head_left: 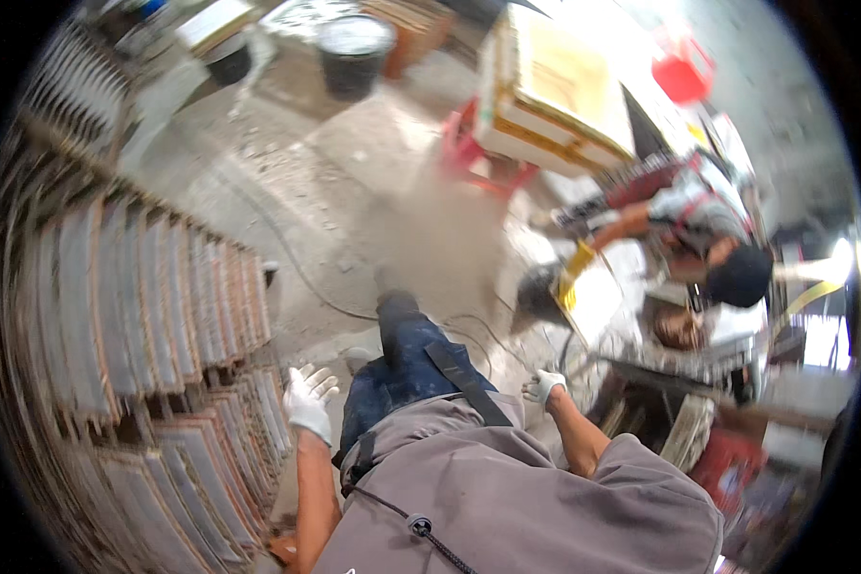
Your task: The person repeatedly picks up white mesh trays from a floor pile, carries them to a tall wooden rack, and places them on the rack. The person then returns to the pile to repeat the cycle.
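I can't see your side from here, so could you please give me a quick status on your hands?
Left hand gloved, open, empty, beside stacked tiles. Right hand gloved, holding nothing visible. Cable across floor ahead.

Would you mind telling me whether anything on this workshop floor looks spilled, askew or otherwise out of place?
A loose cable snakes across the dusty floor just ahead of the person's leg, and a haze of dust hangs there. The stacked tiles look orderly. Both gloved hands hang free.
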